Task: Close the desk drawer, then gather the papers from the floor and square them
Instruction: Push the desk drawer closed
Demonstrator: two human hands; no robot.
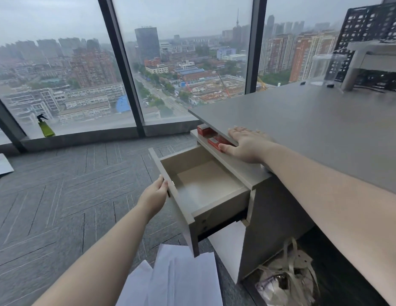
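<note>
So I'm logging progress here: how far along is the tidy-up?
Nothing looks finished yet. In hand: the drawer stands pulled out and empty, with the left hand on its front panel and the right hand flat on the desk. Left: shutting it, then gathering and squaring the papers scattered on the floor.

Your way to the papers (181,281) is open over bare carpet (60,206), but the pulled-out drawer (203,188) overhangs their near edge.

Grey herringbone carpet floor (60,195) with loose white papers (177,277) near the desk and a plastic bag (287,281) beneath it. Grey desktop (314,129) holds a clear cup (325,69) and monitor stand (369,60).
</note>
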